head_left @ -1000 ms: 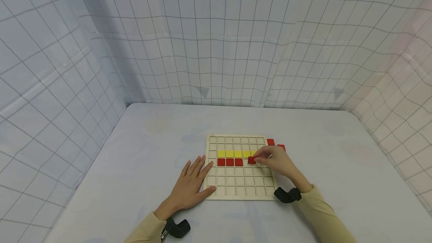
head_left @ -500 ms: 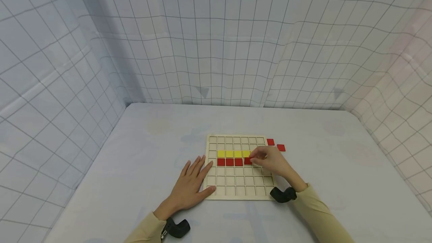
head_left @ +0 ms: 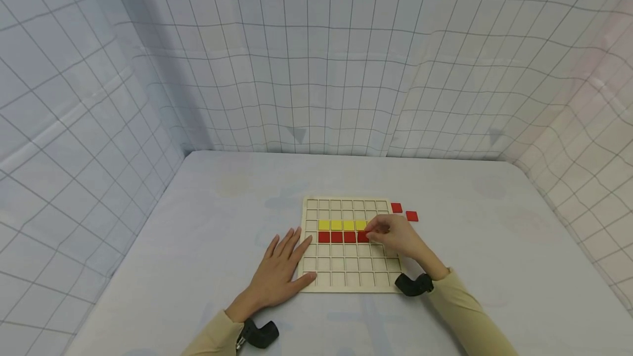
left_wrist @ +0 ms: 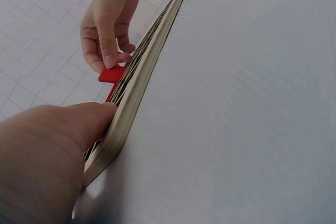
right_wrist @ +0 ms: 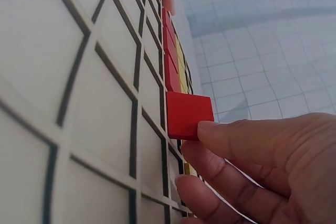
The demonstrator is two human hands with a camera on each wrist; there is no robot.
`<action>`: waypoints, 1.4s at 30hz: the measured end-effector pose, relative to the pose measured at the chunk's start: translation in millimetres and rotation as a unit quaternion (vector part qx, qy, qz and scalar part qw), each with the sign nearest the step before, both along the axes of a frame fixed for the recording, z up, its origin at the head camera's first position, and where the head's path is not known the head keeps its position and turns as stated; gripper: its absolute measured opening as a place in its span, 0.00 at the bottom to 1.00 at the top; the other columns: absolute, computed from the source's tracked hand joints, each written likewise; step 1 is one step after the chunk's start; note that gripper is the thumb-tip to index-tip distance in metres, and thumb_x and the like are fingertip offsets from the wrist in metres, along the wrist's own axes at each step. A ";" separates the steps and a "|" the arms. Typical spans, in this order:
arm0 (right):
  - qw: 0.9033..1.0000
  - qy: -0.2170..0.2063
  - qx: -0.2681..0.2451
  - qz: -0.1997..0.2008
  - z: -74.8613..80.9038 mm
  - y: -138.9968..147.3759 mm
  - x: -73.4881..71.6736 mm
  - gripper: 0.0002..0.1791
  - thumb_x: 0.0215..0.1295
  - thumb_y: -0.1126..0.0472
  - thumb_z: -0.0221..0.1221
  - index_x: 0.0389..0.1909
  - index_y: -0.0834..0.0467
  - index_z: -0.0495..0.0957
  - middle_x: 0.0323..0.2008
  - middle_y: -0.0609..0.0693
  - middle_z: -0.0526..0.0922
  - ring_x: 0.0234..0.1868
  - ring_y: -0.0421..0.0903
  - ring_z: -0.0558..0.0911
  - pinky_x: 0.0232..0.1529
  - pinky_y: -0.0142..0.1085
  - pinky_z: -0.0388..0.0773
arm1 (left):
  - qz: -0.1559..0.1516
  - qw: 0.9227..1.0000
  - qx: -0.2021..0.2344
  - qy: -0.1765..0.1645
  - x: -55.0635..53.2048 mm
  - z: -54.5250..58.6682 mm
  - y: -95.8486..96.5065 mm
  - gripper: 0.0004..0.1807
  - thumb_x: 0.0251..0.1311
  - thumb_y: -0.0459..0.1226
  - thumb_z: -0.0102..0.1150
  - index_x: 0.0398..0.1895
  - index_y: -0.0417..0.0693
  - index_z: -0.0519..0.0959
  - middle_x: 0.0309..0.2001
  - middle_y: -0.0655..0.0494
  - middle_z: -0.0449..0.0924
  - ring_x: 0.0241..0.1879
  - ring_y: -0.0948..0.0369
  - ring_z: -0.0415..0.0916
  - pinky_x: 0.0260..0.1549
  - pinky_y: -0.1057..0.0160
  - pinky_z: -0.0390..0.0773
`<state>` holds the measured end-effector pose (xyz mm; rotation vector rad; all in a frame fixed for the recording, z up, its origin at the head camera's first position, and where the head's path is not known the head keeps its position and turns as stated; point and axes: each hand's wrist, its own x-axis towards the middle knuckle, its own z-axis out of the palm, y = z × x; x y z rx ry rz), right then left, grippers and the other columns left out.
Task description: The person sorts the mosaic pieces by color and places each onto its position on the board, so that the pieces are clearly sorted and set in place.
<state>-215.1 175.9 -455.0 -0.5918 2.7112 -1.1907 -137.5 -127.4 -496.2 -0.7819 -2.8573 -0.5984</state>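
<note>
My right hand [head_left: 398, 235] pinches a red square tile [right_wrist: 188, 115] between thumb and fingers. That tile is tilted, one edge at a cell of the pale grid board [head_left: 346, 280], right beside a row of red tiles [head_left: 337, 237]. Directly behind that row lies a row of yellow tiles [head_left: 336, 225], its right end hidden by my right hand. My left hand [head_left: 279, 276] lies flat with fingers spread at the board's left edge, fingertips and thumb over the rim. In the left wrist view the left thumb [left_wrist: 94, 121] rests on the board's wooden edge.
Two loose red tiles, a nearer one [head_left: 412, 216] and a farther one [head_left: 396, 208], lie by the board's back right corner. The white-covered table [head_left: 237, 191] is enclosed by white grid-patterned curtains [head_left: 341, 70] at the back and sides.
My right hand has moved slightly left with the red tile, bringing it down next to the red row. The left hand and the board have stayed put.
</note>
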 end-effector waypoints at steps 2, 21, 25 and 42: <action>1.000 -0.006 0.000 0.001 0.2 0.3 -0.4 0.03 0.57 0.62 0.67 0.31 0.55 0.82 0.25 0.42 0.79 0.29 0.42 0.75 0.32 0.37 0.74 | 0.000 1.000 -0.003 0.001 -0.1 0.3 -0.3 0.42 0.63 0.60 0.46 0.74 0.50 0.54 0.74 0.46 0.46 0.72 0.51 0.39 0.67 0.47 0.36; 0.997 0.023 0.059 -0.035 0.2 -5.0 0.3 0.03 0.58 0.60 0.67 0.29 0.55 0.84 0.27 0.40 0.80 0.29 0.40 0.75 0.33 0.36 0.73 | -0.004 1.000 0.002 0.008 0.0 1.8 -0.9 0.41 0.63 0.60 0.48 0.74 0.49 0.55 0.73 0.45 0.47 0.72 0.51 0.41 0.66 0.46 0.37; 0.997 0.039 0.058 -0.034 -0.5 -5.0 0.8 0.03 0.56 0.62 0.67 0.27 0.53 0.83 0.26 0.40 0.80 0.28 0.40 0.76 0.31 0.36 0.73 | -0.005 1.000 0.006 0.016 0.2 1.4 -0.6 0.41 0.63 0.59 0.48 0.74 0.48 0.56 0.73 0.44 0.48 0.72 0.50 0.42 0.66 0.45 0.39; 0.999 0.038 0.033 -0.009 -2.0 0.5 2.9 0.03 0.56 0.62 0.68 0.29 0.52 0.83 0.25 0.38 0.79 0.29 0.39 0.75 0.33 0.36 0.74 | -0.008 1.000 0.007 0.023 1.0 -0.2 0.1 0.41 0.63 0.59 0.48 0.73 0.47 0.57 0.73 0.43 0.49 0.72 0.49 0.43 0.66 0.44 0.40</action>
